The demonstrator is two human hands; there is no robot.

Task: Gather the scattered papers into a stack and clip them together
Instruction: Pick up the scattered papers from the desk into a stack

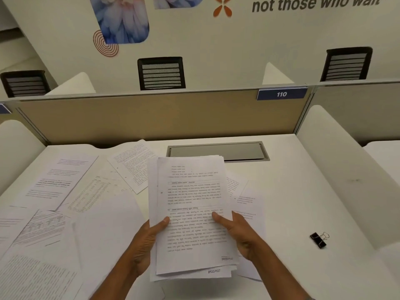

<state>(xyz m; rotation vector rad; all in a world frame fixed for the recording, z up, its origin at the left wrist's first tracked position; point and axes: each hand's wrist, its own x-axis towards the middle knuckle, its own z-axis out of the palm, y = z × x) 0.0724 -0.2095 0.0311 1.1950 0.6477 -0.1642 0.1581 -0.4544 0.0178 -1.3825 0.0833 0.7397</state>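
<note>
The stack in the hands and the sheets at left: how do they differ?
The stack is held by the left hand and right hand; the loose sheets lie flat on the desk. The stack is roughly aligned; the loose sheets lie at different angles. Both are white printed paper.

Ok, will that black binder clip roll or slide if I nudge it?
The binder clip probably won't roll: its body looks angular, with wire handles sticking out. Small and likely light, it may skid on the smooth desk.

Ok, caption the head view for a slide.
The left hand and right hand hold a stack over the desk; loose papers lie at left, a clip at right.
</note>
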